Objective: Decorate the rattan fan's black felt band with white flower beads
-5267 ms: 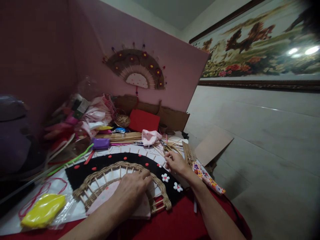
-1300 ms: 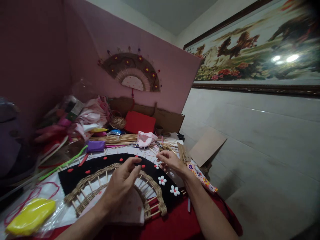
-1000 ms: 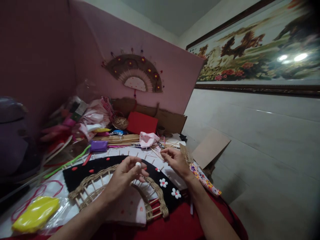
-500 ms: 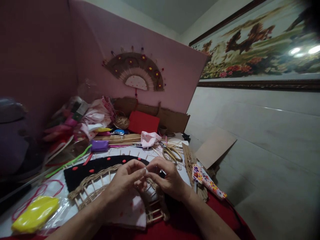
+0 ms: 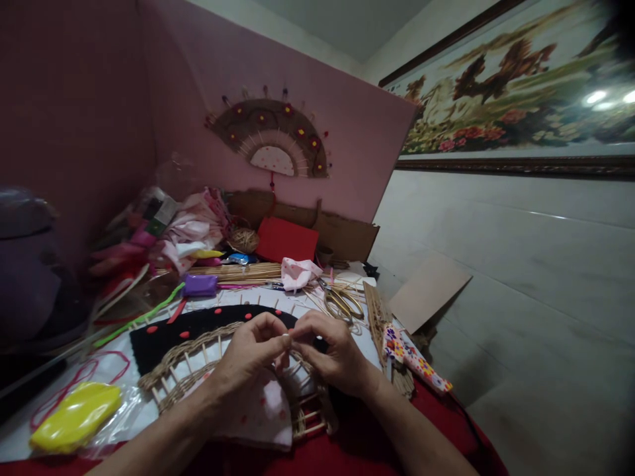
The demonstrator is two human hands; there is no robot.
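Observation:
My left hand (image 5: 252, 356) and my right hand (image 5: 331, 349) meet fingertip to fingertip, each closed in a pinch. Whatever sits between the fingertips is too small to name. Just below them lies a fan-shaped piece (image 5: 169, 345) with a black band carrying several red dots. Thin sticks run across it, with woven twine (image 5: 181, 356) around them. At its lower middle is a pale pink cloth (image 5: 265, 423) with red spots. My hands and forearms cover part of the fan.
Golden-handled scissors (image 5: 342, 303) and a purple packet (image 5: 200, 285) lie beyond the hands. A yellow packet (image 5: 77, 416) is at left, a flower-patterned glue gun (image 5: 417, 360) at right. A finished-looking fan (image 5: 270, 132) hangs on the pink board (image 5: 357, 145).
The view has shifted slightly. My fingertips have moved a little against each other and stay together over the fan; the things on the table lie as before.

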